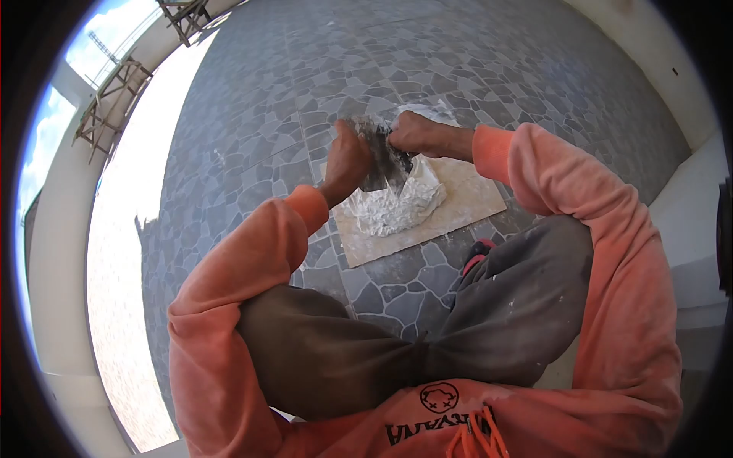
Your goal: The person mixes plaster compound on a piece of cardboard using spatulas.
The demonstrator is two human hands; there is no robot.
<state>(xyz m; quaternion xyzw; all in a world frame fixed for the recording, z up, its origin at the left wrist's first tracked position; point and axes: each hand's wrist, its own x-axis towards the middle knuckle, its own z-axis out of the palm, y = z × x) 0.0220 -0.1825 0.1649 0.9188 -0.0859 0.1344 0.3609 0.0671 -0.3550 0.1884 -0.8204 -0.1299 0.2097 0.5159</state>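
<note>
A heap of white paste (pixel 397 210) lies on a beige square board (pixel 466 202) on the floor. Just above the heap, a grey, paste-smeared flat blade (pixel 376 174) is tilted with its lower edge at the paste. My left hand (pixel 349 159) is closed at the blade's left side, gripping it. On the other side, my right hand (pixel 412 134) is closed around something dark beside the blade; what exactly it holds is hidden by the fingers.
Grey stone-patterned floor tiles (pixel 252 114) surround the board. Behind my hands lies a whitish, partly hidden sheet or bag (pixel 439 113). My bent legs and a dark and pink shoe (pixel 477 256) are near the board. Wooden trestles (pixel 111 107) stand at the upper left.
</note>
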